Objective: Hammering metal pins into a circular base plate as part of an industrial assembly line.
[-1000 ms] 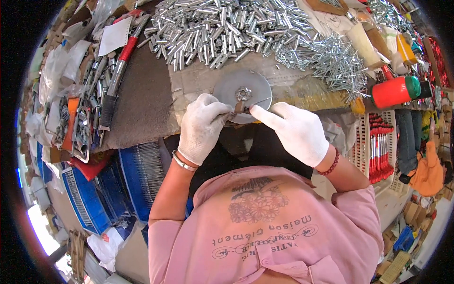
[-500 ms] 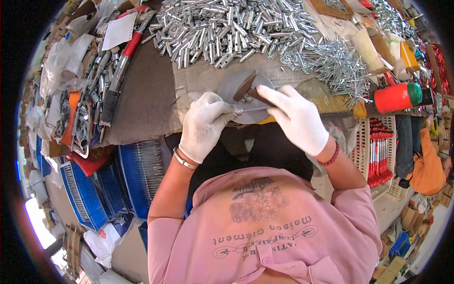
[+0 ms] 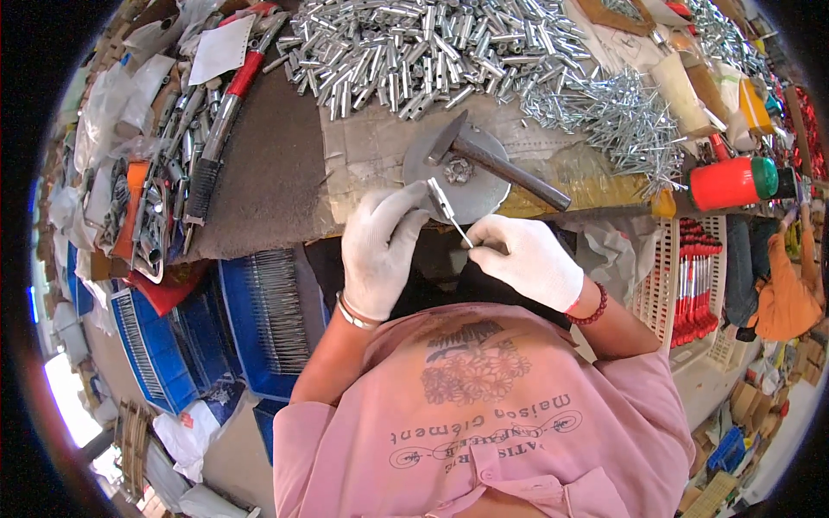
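A thin metal rod (image 3: 460,230) with a silver metal sleeve (image 3: 441,200) on its far end slants between my gloved hands. My right hand (image 3: 528,263) pinches the rod's near end between thumb and fingers. Beside the sleeve, my left hand (image 3: 378,246) has thumb and forefinger apart, the fingertips close to the sleeve; whether they touch it is unclear. Just beyond, a hammer (image 3: 505,169) lies across a round grey metal plate (image 3: 423,155), its head at the far left and its handle pointing right toward me.
Silver sleeves (image 3: 432,56) are heaped at the back, with loose thin rods (image 3: 630,121) to their right. Tools (image 3: 211,147) crowd the bench's left side. A red and green cylinder (image 3: 732,181) lies at right. Below stand blue bins (image 3: 237,302) and a cream crate (image 3: 656,285).
My right hand has let go of the hammer, which now lies on the plate. It has moved nearer me and grips the rod. The sleeve and rod have turned from level to slanting.
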Demonstrator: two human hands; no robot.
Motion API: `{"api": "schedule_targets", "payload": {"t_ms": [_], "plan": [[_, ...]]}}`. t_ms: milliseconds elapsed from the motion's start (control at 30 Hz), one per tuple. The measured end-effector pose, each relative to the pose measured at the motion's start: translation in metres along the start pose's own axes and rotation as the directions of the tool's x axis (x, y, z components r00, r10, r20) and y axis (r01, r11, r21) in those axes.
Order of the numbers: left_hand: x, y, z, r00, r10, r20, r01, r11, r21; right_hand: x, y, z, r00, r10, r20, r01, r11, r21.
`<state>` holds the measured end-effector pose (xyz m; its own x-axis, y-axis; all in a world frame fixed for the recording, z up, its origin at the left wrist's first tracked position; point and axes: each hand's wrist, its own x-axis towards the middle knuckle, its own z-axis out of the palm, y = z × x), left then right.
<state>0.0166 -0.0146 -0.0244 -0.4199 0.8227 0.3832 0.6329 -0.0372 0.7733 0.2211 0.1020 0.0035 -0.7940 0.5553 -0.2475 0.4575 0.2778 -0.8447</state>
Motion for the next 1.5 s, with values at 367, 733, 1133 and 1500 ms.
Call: {"api": "schedule_targets", "payload": {"t_ms": [367,733,1133,1500], "plan": [[-0.01,0.034,-0.012,0.7,-0.664,0.264,0.711,0.611,-0.35,-0.003,-0.021,0.027,0.987,0.116,0.107,-0.135,0.972,0.194],[-0.066,-0.03,-0.109,0.634,-0.769,-0.084,0.532,0.512,-0.674,0.022,-0.007,-0.007,0.998,0.041,-0.04,-0.023,0.92,0.39],[-0.254,-0.301,-0.169,-0.049,-0.878,-0.476,0.735,0.291,-0.612,0.029,-0.002,-0.005,0.99,0.119,-0.073,-0.076,0.9,0.429],[-0.269,-0.375,-0.173,-0.031,-0.685,-0.728,0.947,0.213,-0.24,0.031,-0.004,-0.007,0.997,0.071,0.003,-0.065,0.894,0.443]]}}
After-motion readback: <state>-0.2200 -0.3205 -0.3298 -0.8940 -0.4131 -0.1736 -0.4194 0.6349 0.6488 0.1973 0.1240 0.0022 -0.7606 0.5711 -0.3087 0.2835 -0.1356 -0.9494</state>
